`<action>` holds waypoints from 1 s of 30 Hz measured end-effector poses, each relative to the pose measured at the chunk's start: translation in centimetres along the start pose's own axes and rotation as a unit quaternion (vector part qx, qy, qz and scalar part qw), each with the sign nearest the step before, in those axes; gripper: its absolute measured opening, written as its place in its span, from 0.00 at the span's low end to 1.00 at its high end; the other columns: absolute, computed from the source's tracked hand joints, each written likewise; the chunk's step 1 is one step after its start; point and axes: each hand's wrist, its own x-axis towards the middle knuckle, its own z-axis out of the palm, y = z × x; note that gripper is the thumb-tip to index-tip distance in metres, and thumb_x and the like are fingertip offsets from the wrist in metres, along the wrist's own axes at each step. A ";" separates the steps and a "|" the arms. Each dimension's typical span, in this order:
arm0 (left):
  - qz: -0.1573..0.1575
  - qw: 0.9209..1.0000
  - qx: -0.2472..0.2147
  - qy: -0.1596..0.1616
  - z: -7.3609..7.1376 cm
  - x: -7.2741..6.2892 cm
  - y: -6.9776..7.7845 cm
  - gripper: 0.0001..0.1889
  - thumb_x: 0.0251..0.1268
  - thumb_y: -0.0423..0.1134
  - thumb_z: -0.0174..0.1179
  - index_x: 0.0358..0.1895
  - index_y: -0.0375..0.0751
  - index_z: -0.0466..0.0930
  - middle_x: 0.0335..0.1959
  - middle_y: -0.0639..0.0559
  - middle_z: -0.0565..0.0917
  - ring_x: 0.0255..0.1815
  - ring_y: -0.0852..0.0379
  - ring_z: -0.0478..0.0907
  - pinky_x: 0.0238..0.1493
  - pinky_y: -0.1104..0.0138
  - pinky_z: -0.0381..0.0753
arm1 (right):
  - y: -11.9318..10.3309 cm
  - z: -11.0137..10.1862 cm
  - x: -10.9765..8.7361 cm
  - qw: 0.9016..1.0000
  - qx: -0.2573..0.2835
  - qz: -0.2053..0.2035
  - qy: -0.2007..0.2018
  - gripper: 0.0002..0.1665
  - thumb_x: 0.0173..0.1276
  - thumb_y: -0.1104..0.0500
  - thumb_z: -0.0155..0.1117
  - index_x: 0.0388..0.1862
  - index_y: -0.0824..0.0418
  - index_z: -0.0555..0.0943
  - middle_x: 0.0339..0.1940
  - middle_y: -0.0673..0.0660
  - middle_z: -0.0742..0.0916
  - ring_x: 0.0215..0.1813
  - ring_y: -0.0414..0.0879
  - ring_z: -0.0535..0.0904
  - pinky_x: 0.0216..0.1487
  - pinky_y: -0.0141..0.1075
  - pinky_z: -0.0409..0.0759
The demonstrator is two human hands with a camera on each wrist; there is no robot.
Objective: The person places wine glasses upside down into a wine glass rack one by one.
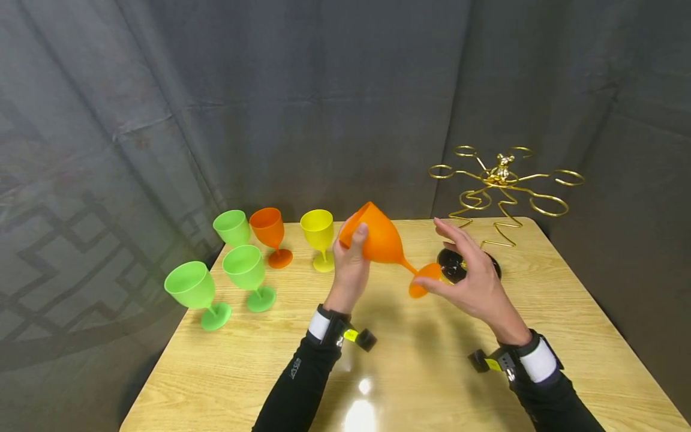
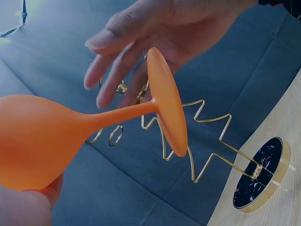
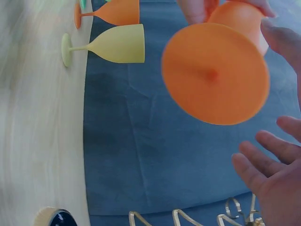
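My left hand [image 1: 349, 276] grips an orange goblet [image 1: 382, 237] by its bowl, above the table. The goblet is tilted, its rim towards the upper left and its round foot [image 3: 216, 75] towards the lower right. Beside that foot is my right hand [image 1: 477, 285], with thumb and fingers spread apart. In the left wrist view the right hand [image 2: 160, 33] shows past the goblet's foot, its fingers extended. Whether the right thumb touches the foot I cannot tell.
On the left of the wooden table [image 1: 216, 372] stand several green goblets [image 1: 190, 287], another orange goblet [image 1: 268, 228] and a yellow goblet [image 1: 317, 229]. A gold wire rack [image 1: 499, 180] with several rings and a round black base [image 2: 261, 172] stands at the back right. Grey cloth [image 1: 324, 108] hangs behind.
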 end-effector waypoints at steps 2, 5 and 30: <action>-0.001 1.000 -0.007 0.003 0.0 0.0 0.0 0.43 0.49 0.68 0.75 0.61 0.42 0.75 0.50 0.53 0.83 0.49 0.57 0.80 0.54 0.69 0.84 | 0.1 0.3 -0.4 1.000 0.020 0.020 -0.010 0.67 0.39 0.62 0.92 0.80 0.52 0.67 0.75 0.54 0.77 0.72 0.47 0.74 0.68 0.21 0.72; -0.004 1.000 -0.012 0.006 0.0 -0.1 0.0 0.43 0.49 0.68 0.75 0.61 0.42 0.74 0.51 0.52 0.82 0.50 0.57 0.80 0.55 0.69 0.84 | 0.4 0.7 -1.1 0.996 0.061 0.062 -0.029 0.65 0.43 0.64 0.90 0.81 0.50 0.66 0.76 0.51 0.76 0.73 0.44 0.73 0.69 0.20 0.71; 0.016 0.998 -0.047 0.035 -0.5 0.5 0.0 0.35 0.49 0.69 0.75 0.51 0.48 0.78 0.48 0.53 0.83 0.49 0.57 0.81 0.56 0.66 0.84 | 1.7 4.3 -3.8 0.934 0.339 0.114 0.006 0.49 0.58 0.82 0.70 0.77 0.68 0.64 0.73 0.66 0.77 0.70 0.42 0.79 0.70 0.32 0.77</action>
